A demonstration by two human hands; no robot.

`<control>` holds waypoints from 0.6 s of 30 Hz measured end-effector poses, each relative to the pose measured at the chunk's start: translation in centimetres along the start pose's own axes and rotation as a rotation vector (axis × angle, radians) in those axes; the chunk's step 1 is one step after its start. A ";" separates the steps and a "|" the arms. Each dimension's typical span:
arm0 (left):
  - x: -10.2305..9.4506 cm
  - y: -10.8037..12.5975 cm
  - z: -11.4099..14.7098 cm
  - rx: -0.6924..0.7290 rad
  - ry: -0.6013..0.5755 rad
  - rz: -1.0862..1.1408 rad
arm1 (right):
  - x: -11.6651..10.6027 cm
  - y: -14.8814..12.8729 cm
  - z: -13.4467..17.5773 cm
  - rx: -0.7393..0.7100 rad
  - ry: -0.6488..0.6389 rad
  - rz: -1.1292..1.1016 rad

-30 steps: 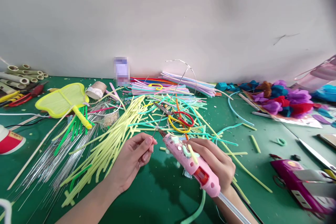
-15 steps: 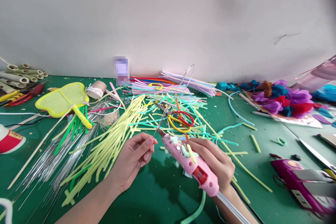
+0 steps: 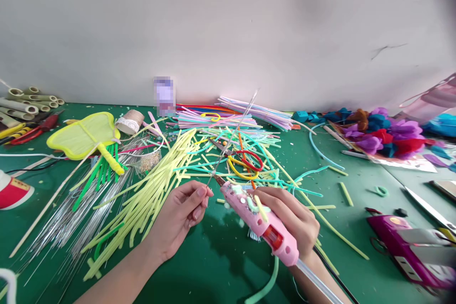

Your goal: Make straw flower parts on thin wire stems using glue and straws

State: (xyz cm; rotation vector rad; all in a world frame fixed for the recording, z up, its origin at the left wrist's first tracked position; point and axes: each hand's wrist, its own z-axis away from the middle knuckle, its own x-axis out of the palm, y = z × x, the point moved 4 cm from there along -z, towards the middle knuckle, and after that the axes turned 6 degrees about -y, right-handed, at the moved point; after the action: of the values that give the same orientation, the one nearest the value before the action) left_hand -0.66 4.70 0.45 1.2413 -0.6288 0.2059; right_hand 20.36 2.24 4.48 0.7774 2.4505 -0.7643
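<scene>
Between thumb and fingertips my left hand pinches the lower end of a thin metal wire, which slants up and to the right over the table. My right hand is wrapped around a pink hot glue gun with bits of dried glue and coloured scraps on its body. The gun's brown nozzle is at the wire, just above my left fingertips; whether it touches cannot be made out. A clear glue stick sticks out of the gun's back.
Yellow-green pipe cleaners and silvery wires lie on the left, beside a yellow leaf-shaped fan. Scissors and coloured loops lie beyond my hands. On the right are felt flowers, a purple power strip and a blade.
The wire's upper end has turned slightly, so its bent strands now look closer together. Both hands and the glue gun have hardly moved.
</scene>
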 end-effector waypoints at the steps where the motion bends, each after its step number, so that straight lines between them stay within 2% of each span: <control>1: 0.0 0.0 0.0 0.001 0.000 0.004 | 0.0 0.0 0.0 0.003 -0.001 0.001; 12: -0.1 -0.1 0.1 0.000 -0.009 -0.008 | -0.2 0.0 0.0 -0.011 0.007 -0.014; 18: -0.3 0.9 0.0 0.075 0.037 -0.083 | -0.8 0.4 -0.2 0.038 0.000 -0.107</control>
State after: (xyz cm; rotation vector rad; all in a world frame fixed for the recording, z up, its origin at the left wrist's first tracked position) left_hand -1.30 5.05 1.02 1.3304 -0.5403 0.1839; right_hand 21.19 2.35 4.96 0.6639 2.5006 -0.8525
